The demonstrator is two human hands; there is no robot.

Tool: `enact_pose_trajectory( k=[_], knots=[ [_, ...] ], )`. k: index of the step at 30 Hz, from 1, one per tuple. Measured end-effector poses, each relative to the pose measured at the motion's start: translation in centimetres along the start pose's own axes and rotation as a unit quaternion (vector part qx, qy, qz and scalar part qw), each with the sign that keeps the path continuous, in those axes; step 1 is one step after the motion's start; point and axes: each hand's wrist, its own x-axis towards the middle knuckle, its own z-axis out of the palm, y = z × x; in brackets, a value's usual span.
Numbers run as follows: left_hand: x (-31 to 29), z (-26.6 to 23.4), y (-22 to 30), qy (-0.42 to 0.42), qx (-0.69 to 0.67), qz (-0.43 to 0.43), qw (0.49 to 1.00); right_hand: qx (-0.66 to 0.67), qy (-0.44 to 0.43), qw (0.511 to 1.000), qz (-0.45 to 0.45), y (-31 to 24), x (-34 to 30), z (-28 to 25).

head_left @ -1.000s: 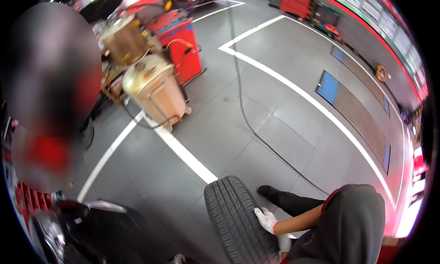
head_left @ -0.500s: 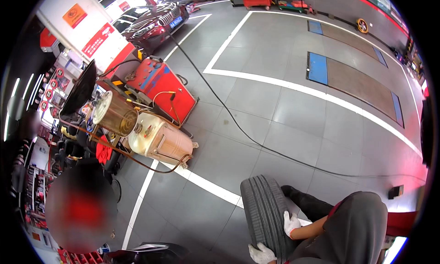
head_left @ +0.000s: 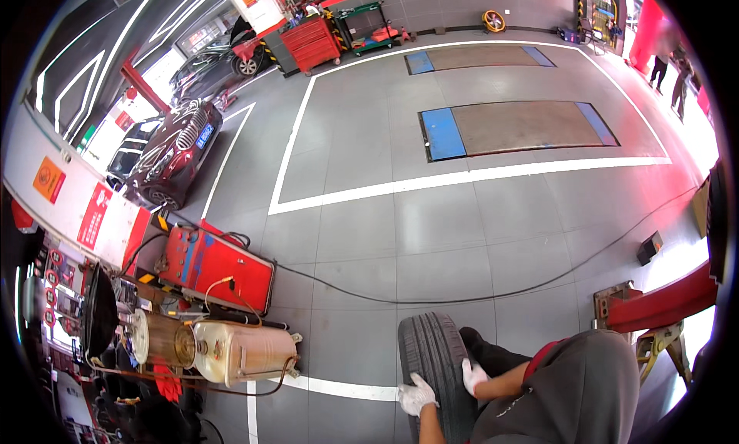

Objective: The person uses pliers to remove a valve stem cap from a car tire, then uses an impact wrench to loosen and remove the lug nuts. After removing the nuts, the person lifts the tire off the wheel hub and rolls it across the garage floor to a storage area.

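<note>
A black car tyre (head_left: 435, 355) stands on its tread at the bottom of the view, close in front of my legs. Its grooved tread faces up. My left hand (head_left: 417, 396), in a white glove, grips the tyre's left edge. On the right edge, a little farther forward, my right hand (head_left: 473, 378) holds on, also gloved in white. Parts of the fingers on both sides are hidden against the rubber. The tyre's lower side is out of sight.
A black cable (head_left: 431, 302) runs across the grey floor ahead. To the left stand a red wheeled machine (head_left: 227, 271) and a beige tank (head_left: 250, 353) with a hose. A red lift arm (head_left: 662, 299) and a yellowish stand (head_left: 662, 351) are at right. Floor plates (head_left: 523, 130) lie beyond.
The view has turned to the right, bringing the lift arm into sight. My left hand has moved forward along the tyre's edge. My right hand stays at the tyre's right side.
</note>
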Motion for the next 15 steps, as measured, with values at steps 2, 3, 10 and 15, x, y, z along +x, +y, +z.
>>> enact_pose_trajectory(
  k=[2,3,10,15],
  knots=[
    [2.7,1.0,4.5,-0.065,0.014,0.043,0.997,-0.059,0.012,0.995,0.074,1.6,-2.2,-0.8],
    [4.5,2.0,6.0,-0.127,-0.018,0.07,0.989,-0.034,0.041,0.993,0.105,2.3,-2.3,0.0],
    [8.5,2.0,6.1,-0.38,-0.188,-0.076,0.903,0.046,0.227,0.942,0.244,-8.7,9.7,-3.7],
    [9.2,-1.8,-1.3,-0.293,-0.232,-0.09,0.923,0.106,0.132,0.97,0.176,-17.7,17.6,-4.5]
  ],
)
